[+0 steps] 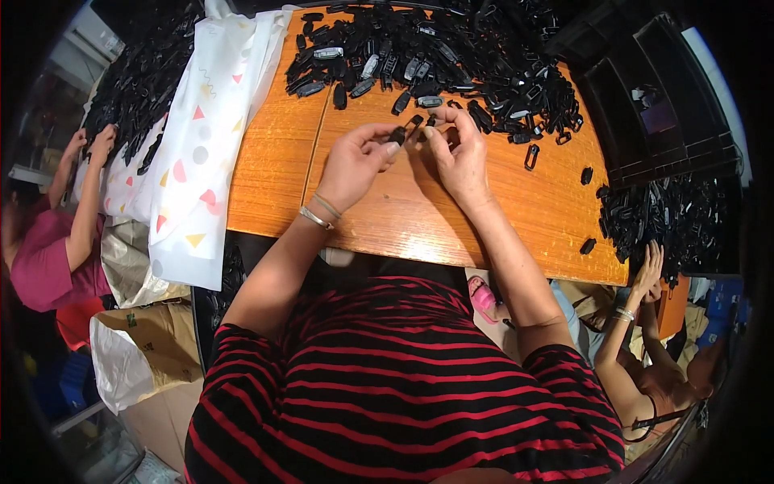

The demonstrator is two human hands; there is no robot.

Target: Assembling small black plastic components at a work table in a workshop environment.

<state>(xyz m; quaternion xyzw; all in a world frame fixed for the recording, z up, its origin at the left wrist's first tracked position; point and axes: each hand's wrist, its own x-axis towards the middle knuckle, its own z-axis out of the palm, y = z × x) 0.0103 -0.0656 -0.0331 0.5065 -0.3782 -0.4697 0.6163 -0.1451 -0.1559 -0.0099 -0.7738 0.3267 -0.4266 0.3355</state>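
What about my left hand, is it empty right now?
No, your left hand has a small black piece pinched between its thumb and fingers over the wooden table.

A black top [379,367] with red stripes is worn with a silvery bangle [315,218].

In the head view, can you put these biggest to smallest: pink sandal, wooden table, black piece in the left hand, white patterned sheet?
1. Wooden table
2. White patterned sheet
3. Pink sandal
4. Black piece in the left hand

That's how they look here, not real sizes.
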